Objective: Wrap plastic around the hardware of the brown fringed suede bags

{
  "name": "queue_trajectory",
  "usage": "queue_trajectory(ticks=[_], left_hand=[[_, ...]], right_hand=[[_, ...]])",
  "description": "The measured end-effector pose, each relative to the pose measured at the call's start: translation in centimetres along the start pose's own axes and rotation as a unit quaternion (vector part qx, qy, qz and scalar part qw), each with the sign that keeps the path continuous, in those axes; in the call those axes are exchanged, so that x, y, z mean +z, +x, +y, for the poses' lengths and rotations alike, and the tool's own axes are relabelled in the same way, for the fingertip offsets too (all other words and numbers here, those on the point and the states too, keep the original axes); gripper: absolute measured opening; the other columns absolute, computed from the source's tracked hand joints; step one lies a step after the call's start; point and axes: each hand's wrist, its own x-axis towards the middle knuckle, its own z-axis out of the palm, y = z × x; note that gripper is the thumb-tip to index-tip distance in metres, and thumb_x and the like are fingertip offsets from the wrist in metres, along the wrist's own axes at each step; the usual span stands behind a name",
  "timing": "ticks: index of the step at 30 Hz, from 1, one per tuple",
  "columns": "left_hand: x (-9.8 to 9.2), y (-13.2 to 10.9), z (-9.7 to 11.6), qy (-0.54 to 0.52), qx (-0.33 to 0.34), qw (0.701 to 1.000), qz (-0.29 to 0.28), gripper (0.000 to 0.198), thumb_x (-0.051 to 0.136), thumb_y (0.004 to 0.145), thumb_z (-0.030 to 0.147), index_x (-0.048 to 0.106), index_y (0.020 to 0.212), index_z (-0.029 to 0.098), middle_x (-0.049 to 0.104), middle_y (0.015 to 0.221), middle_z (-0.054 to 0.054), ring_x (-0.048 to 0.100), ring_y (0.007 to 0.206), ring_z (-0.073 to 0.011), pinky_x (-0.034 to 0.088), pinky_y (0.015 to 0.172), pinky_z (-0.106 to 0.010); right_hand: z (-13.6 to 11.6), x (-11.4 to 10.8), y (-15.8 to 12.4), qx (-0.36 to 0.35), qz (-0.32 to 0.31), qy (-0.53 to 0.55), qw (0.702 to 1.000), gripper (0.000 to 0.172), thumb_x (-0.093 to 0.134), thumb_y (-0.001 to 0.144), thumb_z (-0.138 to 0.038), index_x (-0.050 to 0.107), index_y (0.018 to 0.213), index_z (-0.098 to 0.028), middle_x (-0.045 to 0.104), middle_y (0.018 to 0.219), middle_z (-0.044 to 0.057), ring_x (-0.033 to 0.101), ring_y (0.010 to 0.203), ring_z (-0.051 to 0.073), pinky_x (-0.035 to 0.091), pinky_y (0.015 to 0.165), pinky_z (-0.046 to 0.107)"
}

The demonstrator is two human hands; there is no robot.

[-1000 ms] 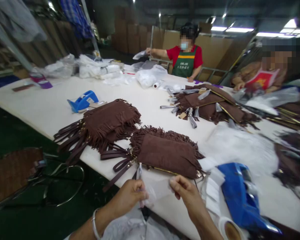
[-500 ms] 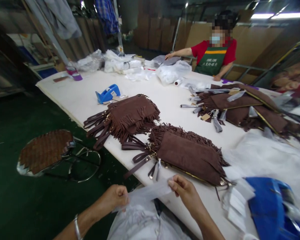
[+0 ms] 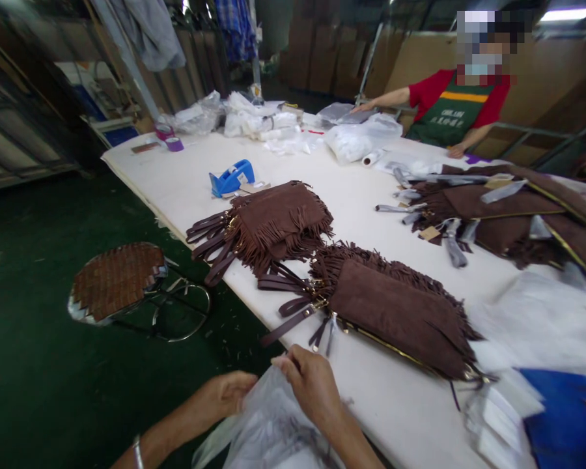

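Note:
A clear, crinkled plastic bag (image 3: 273, 426) is at my lap by the table's front edge. My right hand (image 3: 312, 384) pinches its upper edge between thumb and fingers. My left hand (image 3: 232, 394), with a bracelet at the wrist, has its bent fingers closed at the bag's left edge; the fingertips are partly hidden. Just beyond my hands lies a stack of brown fringed pouches (image 3: 400, 312) with gold zips and wrist straps hanging toward the table edge. A second pile of fringed pouches (image 3: 283, 218) sits behind it to the left.
More brown pouches (image 3: 498, 202) with wrapped straps lie on the right of the white table (image 3: 176, 182). A blue tape dispenser (image 3: 234, 177) stands further back, and a blue object (image 3: 566, 417) at lower right. A stool (image 3: 117, 280) is at left. Another person (image 3: 449, 107) works across the table.
My right hand has moved left and down, closer to my left hand. The plastic stretched flat between them now hangs gathered below the right hand. The view has shifted left.

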Motion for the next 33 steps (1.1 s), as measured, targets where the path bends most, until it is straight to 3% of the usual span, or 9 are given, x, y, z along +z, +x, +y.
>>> queue_trajectory(ticks=[2, 5, 7, 12, 15, 19, 22, 27, 33], left_hand=[[0.4, 1.2, 1.3, -0.089, 0.021, 0.995, 0.024, 0.061, 0.075, 0.065, 0.057, 0.062, 0.109, 0.017, 0.066, 0.108, -0.01, 0.059, 0.1, -0.0251, 0.041, 0.087, -0.035], [0.9, 2.5, 2.3, -0.128, 0.029, 0.989, 0.073, 0.045, 0.078, 0.064, 0.051, 0.063, 0.086, 0.014, 0.068, 0.085, -0.007, 0.06, 0.076, -0.0183, 0.042, 0.071, -0.029], [0.7, 2.8, 2.0, -0.115, 0.023, 0.988, 0.1, 0.041, 0.078, 0.066, 0.049, 0.061, 0.077, 0.013, 0.065, 0.072, -0.003, 0.055, 0.064, -0.0138, 0.038, 0.061, -0.024], [-1.1, 2.0, 0.4, -0.03, 0.018, 0.983, 0.178, 0.039, 0.071, 0.072, 0.051, 0.061, 0.07, 0.013, 0.055, 0.061, 0.002, 0.045, 0.057, -0.011, 0.033, 0.056, -0.023], [-1.9, 1.3, 0.3, 0.037, 0.012, 0.981, 0.191, 0.039, 0.067, 0.075, 0.052, 0.065, 0.072, 0.014, 0.057, 0.062, 0.002, 0.048, 0.061, -0.0134, 0.035, 0.059, -0.024], [-2.5, 0.5, 0.2, 0.106, 0.032, 0.973, 0.2, 0.035, 0.061, 0.08, 0.05, 0.07, 0.075, 0.016, 0.063, 0.07, -0.001, 0.054, 0.071, -0.0179, 0.039, 0.067, -0.025], [-2.9, 0.0, 0.1, 0.146, 0.039, 0.966, 0.208, 0.036, 0.057, 0.083, 0.049, 0.071, 0.078, 0.017, 0.065, 0.073, -0.002, 0.056, 0.073, -0.0193, 0.04, 0.069, -0.026], [-2.7, 0.0, 0.6, 0.173, 0.052, 0.961, 0.208, 0.033, 0.053, 0.087, 0.046, 0.071, 0.08, 0.018, 0.067, 0.076, -0.003, 0.057, 0.074, -0.0198, 0.041, 0.071, -0.026], [-2.0, 0.9, 1.5, 0.176, 0.063, 0.963, 0.192, 0.035, 0.052, 0.087, 0.047, 0.071, 0.08, 0.018, 0.066, 0.076, -0.003, 0.057, 0.074, -0.0199, 0.041, 0.07, -0.026]], right_hand=[[-0.5, 1.3, 0.8, -0.001, -0.007, 0.013, 1.0, 0.031, 0.056, 0.086, -0.041, 0.056, 0.063, -0.022, 0.06, 0.057, -0.002, 0.054, 0.055, 0.014, 0.028, 0.054, 0.025], [-0.5, 2.6, 1.6, 0.023, -0.008, 0.062, 0.998, 0.034, 0.055, 0.086, -0.044, 0.056, 0.06, -0.021, 0.06, 0.055, -0.002, 0.054, 0.054, 0.014, 0.032, 0.055, 0.024], [0.2, 3.3, 1.7, 0.077, -0.02, 0.136, 0.987, 0.038, 0.051, 0.087, -0.05, 0.058, 0.063, -0.021, 0.062, 0.057, 0.0, 0.056, 0.054, 0.015, 0.035, 0.053, 0.025], [1.9, 4.8, 0.8, 0.273, -0.018, 0.347, 0.897, 0.048, 0.058, 0.075, -0.064, 0.066, 0.089, -0.019, 0.071, 0.086, 0.009, 0.064, 0.078, 0.022, 0.047, 0.054, 0.027], [1.3, 5.7, 1.0, 0.304, 0.003, 0.434, 0.848, 0.045, 0.068, 0.07, -0.06, 0.067, 0.093, -0.021, 0.069, 0.101, 0.009, 0.063, 0.093, 0.024, 0.051, 0.066, 0.03], [-0.2, 7.1, 2.4, 0.341, 0.055, 0.494, 0.798, 0.038, 0.075, 0.065, -0.053, 0.065, 0.085, -0.022, 0.068, 0.098, 0.005, 0.064, 0.085, 0.02, 0.047, 0.061, 0.025], [-0.6, 7.8, 3.0, 0.348, 0.077, 0.494, 0.793, 0.033, 0.076, 0.064, -0.049, 0.06, 0.074, -0.022, 0.067, 0.084, 0.001, 0.059, 0.071, 0.015, 0.042, 0.056, 0.023], [-0.7, 6.7, 2.4, 0.314, 0.028, 0.529, 0.788, 0.031, 0.075, 0.069, -0.045, 0.055, 0.068, -0.021, 0.057, 0.067, -0.003, 0.052, 0.065, 0.012, 0.037, 0.058, 0.022], [-1.1, 5.4, 2.0, 0.276, 0.028, 0.498, 0.822, 0.034, 0.073, 0.07, -0.046, 0.052, 0.064, -0.02, 0.057, 0.068, -0.003, 0.05, 0.066, 0.013, 0.038, 0.063, 0.023]])
